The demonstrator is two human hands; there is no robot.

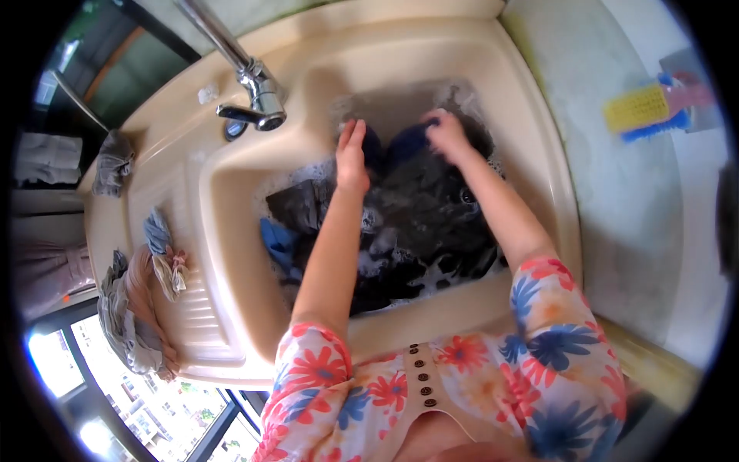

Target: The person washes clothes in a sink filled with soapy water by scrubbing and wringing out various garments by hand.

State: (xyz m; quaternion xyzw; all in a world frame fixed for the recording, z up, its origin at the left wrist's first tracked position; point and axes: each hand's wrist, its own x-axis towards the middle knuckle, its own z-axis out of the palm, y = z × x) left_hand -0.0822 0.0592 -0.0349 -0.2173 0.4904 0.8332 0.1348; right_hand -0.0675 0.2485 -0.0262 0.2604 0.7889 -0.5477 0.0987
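Note:
Dark, wet clothes [431, 208] lie in soapy grey water inside the beige sink basin [254, 223]. At the basin's far side, a navy blue garment [406, 146] rises partly out of the water between my hands. My left hand [352, 158] is beside its left edge, fingers stretched out and palm turned inward; whether it touches the cloth I cannot make out. With its fingers bent and closed, my right hand [448, 137] grips the garment's right edge. A lighter blue cloth [279, 245] shows at the basin's left.
A chrome faucet [262, 100] stands behind the basin's left corner. Wrung clothes [138, 308] hang over the ribbed drainboard [204, 300], and a grey cloth [114, 163] lies farther back. On the right wall is a yellow and blue scrub brush [639, 110]. Windows are at lower left.

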